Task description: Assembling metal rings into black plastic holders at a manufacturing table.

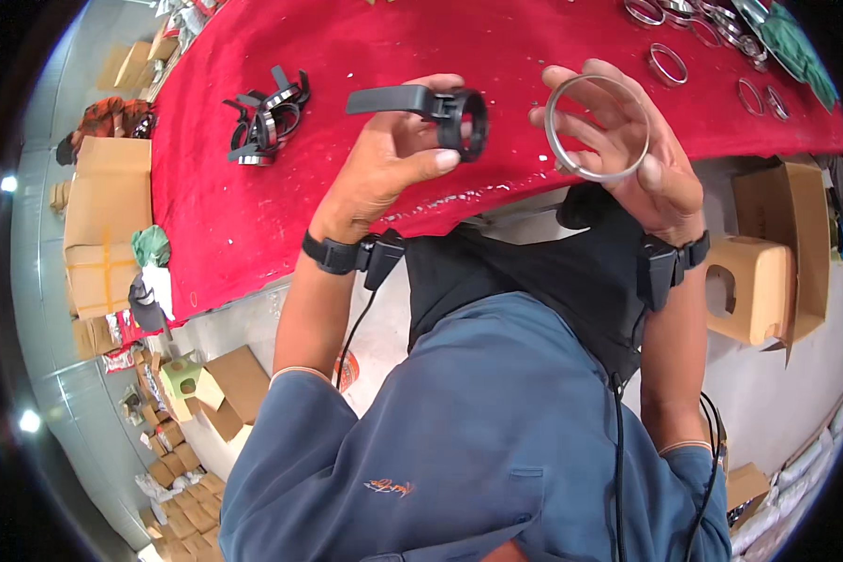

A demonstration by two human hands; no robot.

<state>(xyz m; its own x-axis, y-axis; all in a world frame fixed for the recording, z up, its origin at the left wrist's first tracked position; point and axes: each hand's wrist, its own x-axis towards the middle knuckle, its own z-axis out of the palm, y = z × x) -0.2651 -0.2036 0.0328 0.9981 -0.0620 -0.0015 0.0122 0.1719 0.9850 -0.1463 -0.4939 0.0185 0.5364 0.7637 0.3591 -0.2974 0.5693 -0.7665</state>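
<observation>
My left hand (370,178) grips a black ring-shaped fitting with a flat lever arm (395,99), thumb on the ring's near side. The lever points left, and the ring's opening faces right. Level with it, my right hand (663,178) holds a thin silver metal ring (601,176) upright by its edge, fingers behind it and thumb at its lower right. A gap separates the two parts, both held above the near part of a red cloth-covered table (496,47).
Left on the cloth lies a small pile of black lever fittings with metal rings (270,122). Loose metal rings (668,64) lie at the far right, near green cloth (796,51). Cardboard boxes (112,201) stand left of the table; an open carton (806,244) sits at right.
</observation>
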